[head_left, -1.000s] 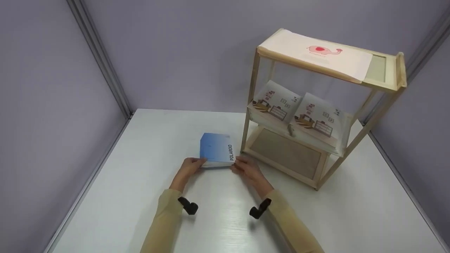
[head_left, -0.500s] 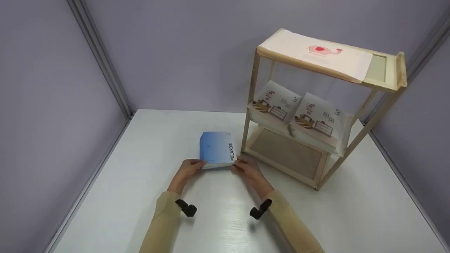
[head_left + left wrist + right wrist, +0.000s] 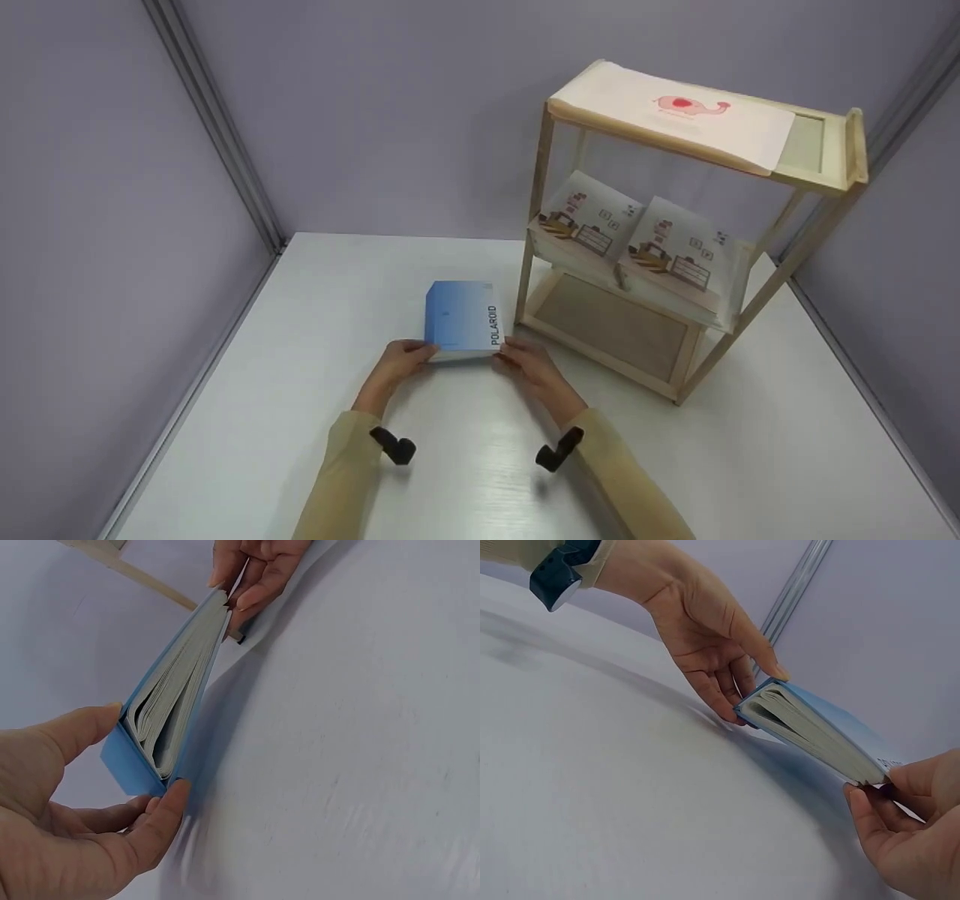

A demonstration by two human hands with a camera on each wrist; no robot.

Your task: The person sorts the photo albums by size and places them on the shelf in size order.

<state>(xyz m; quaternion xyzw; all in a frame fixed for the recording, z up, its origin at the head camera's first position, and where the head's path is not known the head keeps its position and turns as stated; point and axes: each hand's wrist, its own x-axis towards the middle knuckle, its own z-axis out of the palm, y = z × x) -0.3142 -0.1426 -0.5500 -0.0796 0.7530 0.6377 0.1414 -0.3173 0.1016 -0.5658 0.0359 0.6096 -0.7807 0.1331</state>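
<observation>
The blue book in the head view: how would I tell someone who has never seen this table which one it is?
On the white table, just left of the wooden shelf rack, the blue book is held at its near corners by the left hand and right hand. Its cover reads POLAROID; the rack's books are pale and illustrated.

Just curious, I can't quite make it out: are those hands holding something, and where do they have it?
A blue book, pinched at its two near corners: left hand on one, right hand on the other.
</observation>
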